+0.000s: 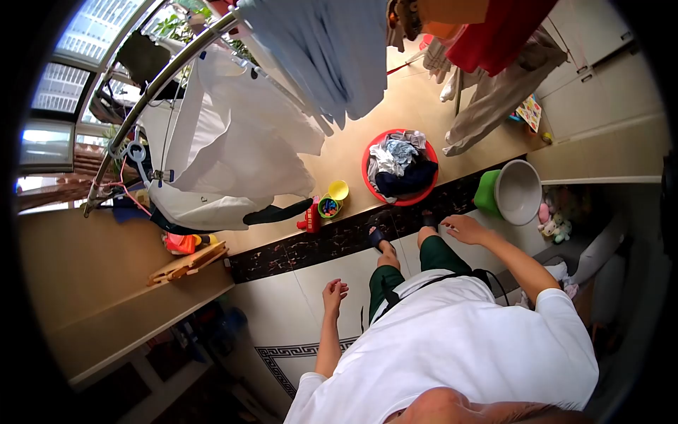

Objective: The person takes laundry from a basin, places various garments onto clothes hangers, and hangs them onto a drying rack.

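Note:
My left hand (335, 295) hangs beside my body over the pale floor tiles, its fingers loosely bent and nothing visible in it. On the other side my right hand (462, 230) is held out with fingers apart, also holding nothing. Ahead of my feet stands a red basin (366, 177) heaped with clothes (400, 159) in white, grey and dark blue. Closest to my right hand is a green container (487, 192), touching a pale grey bucket (519, 191). Neither hand touches any of these.
A white cloth (240, 134) and light blue garment (318, 56) hang from a curved metal rail (166, 74). More clothes (487, 85) hang at upper right. A yellow bowl (338, 189) and red toy (309, 218) sit near the dark threshold (268, 265). A wooden item (187, 265) is at left.

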`<action>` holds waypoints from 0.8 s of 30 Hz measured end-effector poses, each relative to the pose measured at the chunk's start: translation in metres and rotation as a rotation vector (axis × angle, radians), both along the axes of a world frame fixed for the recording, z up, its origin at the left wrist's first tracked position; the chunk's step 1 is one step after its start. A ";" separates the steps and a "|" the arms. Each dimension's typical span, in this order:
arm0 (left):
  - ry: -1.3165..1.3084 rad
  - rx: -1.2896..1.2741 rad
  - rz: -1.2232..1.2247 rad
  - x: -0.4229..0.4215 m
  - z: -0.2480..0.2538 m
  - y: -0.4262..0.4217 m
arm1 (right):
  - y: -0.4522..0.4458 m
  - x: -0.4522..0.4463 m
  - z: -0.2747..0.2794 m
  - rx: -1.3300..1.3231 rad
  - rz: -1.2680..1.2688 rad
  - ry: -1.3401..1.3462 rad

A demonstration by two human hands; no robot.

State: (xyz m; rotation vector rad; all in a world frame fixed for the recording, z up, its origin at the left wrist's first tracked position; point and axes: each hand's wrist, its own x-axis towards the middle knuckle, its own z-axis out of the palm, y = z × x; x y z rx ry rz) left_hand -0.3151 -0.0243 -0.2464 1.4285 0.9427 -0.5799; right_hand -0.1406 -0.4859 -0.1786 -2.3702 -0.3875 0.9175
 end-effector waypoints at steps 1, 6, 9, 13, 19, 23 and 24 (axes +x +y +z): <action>0.018 -0.014 0.041 -0.008 -0.001 -0.006 | -0.008 0.010 -0.009 -0.068 0.076 0.007; 0.176 0.012 0.304 -0.073 -0.016 -0.075 | -0.042 0.054 -0.038 -0.412 0.575 0.160; 0.271 0.006 0.538 -0.119 -0.028 -0.159 | -0.056 0.088 -0.069 -0.285 0.690 0.153; 0.437 -0.191 0.660 -0.145 -0.045 -0.289 | -0.055 0.141 -0.108 -0.316 0.804 0.096; 0.365 -0.154 0.549 -0.111 -0.075 -0.393 | -0.031 0.159 -0.207 -0.170 0.783 0.166; 0.329 -0.065 0.264 -0.088 -0.110 -0.421 | 0.000 0.145 -0.262 -0.227 0.825 0.179; 0.258 0.121 0.097 -0.095 -0.137 -0.438 | 0.004 0.141 -0.289 -0.246 0.835 0.194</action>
